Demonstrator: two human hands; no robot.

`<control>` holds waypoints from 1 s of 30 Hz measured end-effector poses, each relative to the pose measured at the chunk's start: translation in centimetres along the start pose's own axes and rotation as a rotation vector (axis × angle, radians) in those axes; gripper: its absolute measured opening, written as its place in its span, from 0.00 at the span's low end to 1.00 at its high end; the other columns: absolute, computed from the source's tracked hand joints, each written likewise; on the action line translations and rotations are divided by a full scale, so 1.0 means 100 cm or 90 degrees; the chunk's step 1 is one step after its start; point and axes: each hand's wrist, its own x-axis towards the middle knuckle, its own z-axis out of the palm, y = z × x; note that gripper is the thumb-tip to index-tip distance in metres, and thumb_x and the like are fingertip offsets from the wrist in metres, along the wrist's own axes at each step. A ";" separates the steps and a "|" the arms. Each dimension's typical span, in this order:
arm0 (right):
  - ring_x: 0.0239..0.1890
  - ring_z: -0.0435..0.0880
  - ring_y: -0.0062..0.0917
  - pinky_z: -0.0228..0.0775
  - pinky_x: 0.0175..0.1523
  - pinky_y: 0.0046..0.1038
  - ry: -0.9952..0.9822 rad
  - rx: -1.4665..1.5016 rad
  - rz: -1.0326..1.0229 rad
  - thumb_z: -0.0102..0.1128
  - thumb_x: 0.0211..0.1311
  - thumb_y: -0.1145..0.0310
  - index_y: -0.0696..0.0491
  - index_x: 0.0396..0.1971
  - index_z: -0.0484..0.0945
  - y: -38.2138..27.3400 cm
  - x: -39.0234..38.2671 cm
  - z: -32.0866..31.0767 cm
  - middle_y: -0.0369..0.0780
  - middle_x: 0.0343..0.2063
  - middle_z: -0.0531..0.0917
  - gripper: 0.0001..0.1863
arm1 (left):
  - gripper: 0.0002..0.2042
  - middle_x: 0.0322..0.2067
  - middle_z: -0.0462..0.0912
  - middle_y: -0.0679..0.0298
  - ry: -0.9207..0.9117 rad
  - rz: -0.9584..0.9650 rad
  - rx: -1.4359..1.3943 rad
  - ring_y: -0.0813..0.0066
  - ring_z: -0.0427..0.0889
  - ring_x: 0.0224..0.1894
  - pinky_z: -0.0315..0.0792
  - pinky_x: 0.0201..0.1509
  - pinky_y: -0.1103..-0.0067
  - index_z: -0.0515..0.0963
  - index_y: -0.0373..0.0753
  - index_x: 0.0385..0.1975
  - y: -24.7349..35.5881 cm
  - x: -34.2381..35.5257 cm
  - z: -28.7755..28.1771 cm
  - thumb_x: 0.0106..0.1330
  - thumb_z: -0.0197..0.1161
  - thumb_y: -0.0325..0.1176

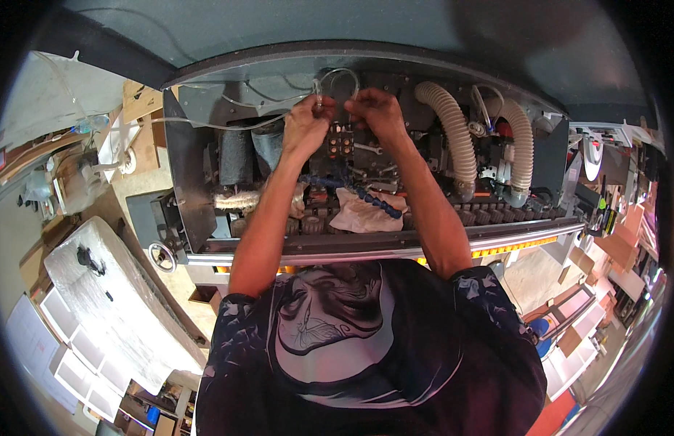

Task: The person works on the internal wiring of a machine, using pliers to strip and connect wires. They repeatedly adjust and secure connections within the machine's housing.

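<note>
- Head view: we are reaching both arms up into the open machine housing (206,182), and our left hand (306,120) is pinching the thin clear tubing (337,73) between thumb and fingertips, right where the tube is looping down from the top of the cabinet
- Our right hand (377,110) is closing its fingers just beside the left, on what looks like the same loop or the small fitting under it; we cannot tell exactly which, as the fingers are hiding the contact point
- The tubing is sitting high in the middle of the cabinet, above a dark block with orange-tipped parts (342,142), and a second run of it is trailing off left across the black rollers (239,156)
- A segmented blue hose (366,195) is lying across a crumpled white rag (362,214) below our wrists, near the toothed track (497,214)
- Two ribbed beige hoses (453,127) are curving down on the right, well apart from our hands
- Risk as we are judging it: pulling too hard with both hands so close together could kink the tubing or pop it off its fitting
- Our forearms are hanging over the rag and the blue hose, so a dropped elbow could drag either into the track
- The long trailing run on the left could snag on the rollers if we are tugging without watching it
</note>
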 end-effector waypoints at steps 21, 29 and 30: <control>0.25 0.79 0.21 0.76 0.28 0.29 -0.132 -0.369 0.067 0.75 0.56 0.57 0.57 0.30 0.85 -0.025 0.018 -0.006 0.35 0.21 0.79 0.16 | 0.13 0.26 0.86 0.66 0.005 0.011 -0.043 0.80 0.82 0.29 0.77 0.37 0.78 0.86 0.35 0.41 0.011 -0.001 -0.017 0.71 0.66 0.40; 0.25 0.78 0.20 0.74 0.27 0.28 -0.140 -0.341 0.071 0.76 0.57 0.54 0.56 0.30 0.83 -0.013 0.019 -0.010 0.34 0.21 0.78 0.19 | 0.14 0.30 0.90 0.62 0.006 -0.004 -0.034 0.71 0.89 0.33 0.79 0.41 0.73 0.87 0.41 0.42 0.003 0.027 0.006 0.67 0.69 0.45; 0.25 0.78 0.20 0.74 0.27 0.27 -0.149 -0.335 0.061 0.76 0.57 0.54 0.56 0.29 0.83 -0.013 0.017 -0.011 0.33 0.20 0.78 0.19 | 0.14 0.30 0.90 0.62 0.012 0.015 -0.005 0.73 0.88 0.32 0.79 0.40 0.75 0.86 0.39 0.43 0.000 0.028 0.009 0.68 0.68 0.43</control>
